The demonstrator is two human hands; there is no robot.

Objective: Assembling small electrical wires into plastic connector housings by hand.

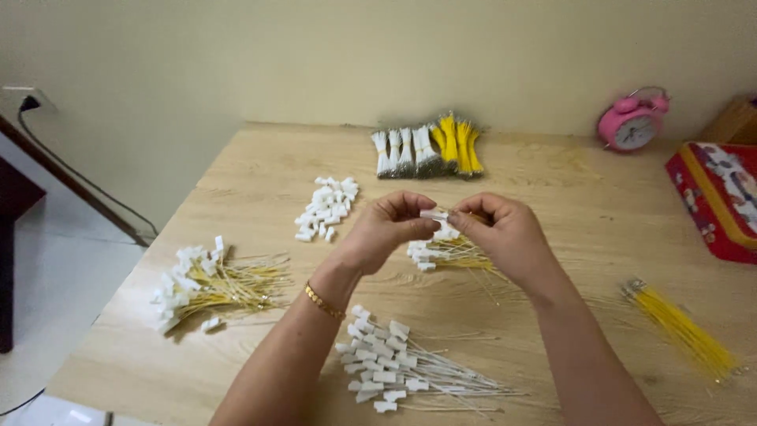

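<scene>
Plainly, the left hand (390, 225) and right hand (497, 229) pinched one small white connector (433, 214) between fingertips above the table (552, 181) centre; perhaps a yellow wire ran from it. A slip could drop it into the yellow-wired pile (449, 252) below. Open wood lay at twelve o'clock.

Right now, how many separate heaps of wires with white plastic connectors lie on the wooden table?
3: yellow-wire heap at the left edge, white-wire heap nearest the camera, yellow-wire heap under the hands, partly hidden.

Both hands, left (388, 229) and right (505, 233), meet fingertip-to-fingertip, pinching.
</scene>
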